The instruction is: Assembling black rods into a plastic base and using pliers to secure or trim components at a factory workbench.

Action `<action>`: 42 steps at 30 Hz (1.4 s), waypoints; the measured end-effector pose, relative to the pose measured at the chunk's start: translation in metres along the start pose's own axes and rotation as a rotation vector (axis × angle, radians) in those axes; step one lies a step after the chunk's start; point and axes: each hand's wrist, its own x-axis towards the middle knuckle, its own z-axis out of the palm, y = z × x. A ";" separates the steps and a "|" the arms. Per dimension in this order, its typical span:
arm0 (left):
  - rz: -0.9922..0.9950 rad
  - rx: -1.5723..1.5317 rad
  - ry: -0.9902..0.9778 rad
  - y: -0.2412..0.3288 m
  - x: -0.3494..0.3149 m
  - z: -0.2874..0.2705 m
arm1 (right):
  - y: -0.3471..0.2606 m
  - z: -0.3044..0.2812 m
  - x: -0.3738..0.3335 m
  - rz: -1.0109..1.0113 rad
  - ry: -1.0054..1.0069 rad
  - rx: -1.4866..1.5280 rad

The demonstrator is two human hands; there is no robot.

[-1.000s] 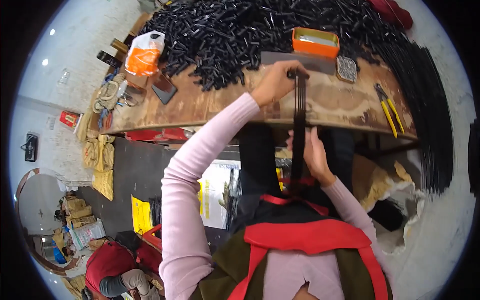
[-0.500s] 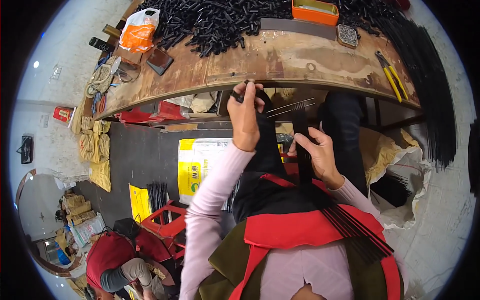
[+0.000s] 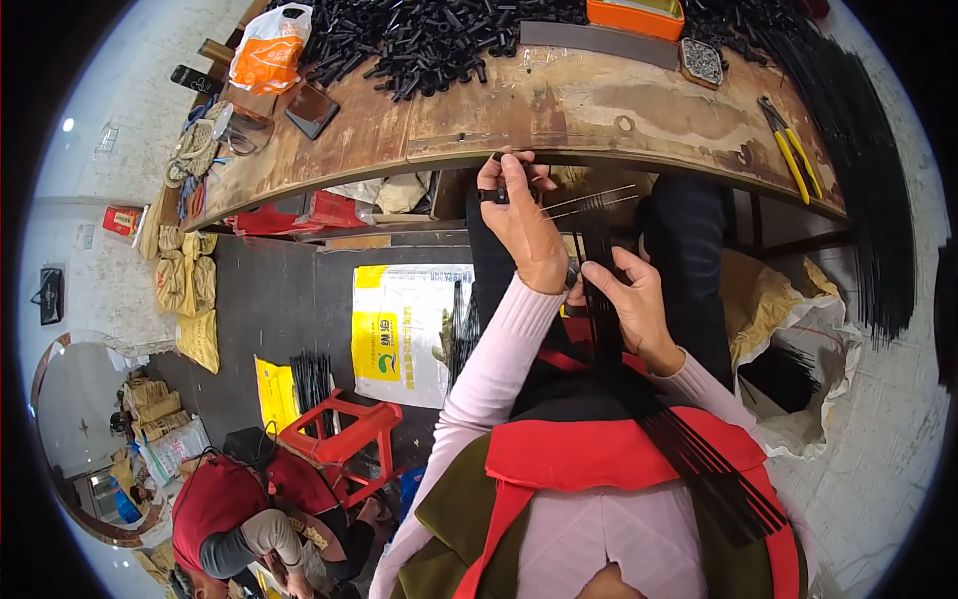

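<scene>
My right hand (image 3: 635, 307) is closed around a bundle of long, thin black strips (image 3: 689, 454) that runs down across my lap and red-edged apron. Two thin metal rods (image 3: 589, 201) cross the strips near their upper ends. To the left of them, just below the table edge, my left hand (image 3: 524, 220) has its fingers curled around small black plastic pieces (image 3: 491, 195). Those pieces resemble the ones heaped on the table, but the fingers partly hide them.
The wooden table (image 3: 479, 125) carries a heap of black plastic pieces (image 3: 429, 45), an orange tin (image 3: 636, 17), a small metal-filled box (image 3: 701, 62), yellow-handled pliers (image 3: 791, 150) and a phone (image 3: 311, 110). A red stool (image 3: 349, 429) and another person (image 3: 244, 509) are at lower left.
My left hand has shifted right and slightly down, closer to the rod ends. My right hand keeps hold of the black strips in nearly the same place.
</scene>
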 end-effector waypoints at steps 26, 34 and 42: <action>-0.630 -0.005 -0.254 0.043 -0.024 -0.034 | -0.012 0.007 -0.012 -0.030 0.048 -0.035; -0.628 -0.038 -0.289 0.041 -0.026 -0.035 | -0.011 0.009 -0.012 -0.033 0.039 -0.045; -0.619 -0.057 -0.268 0.040 -0.027 -0.035 | -0.010 0.008 -0.012 -0.034 0.022 -0.073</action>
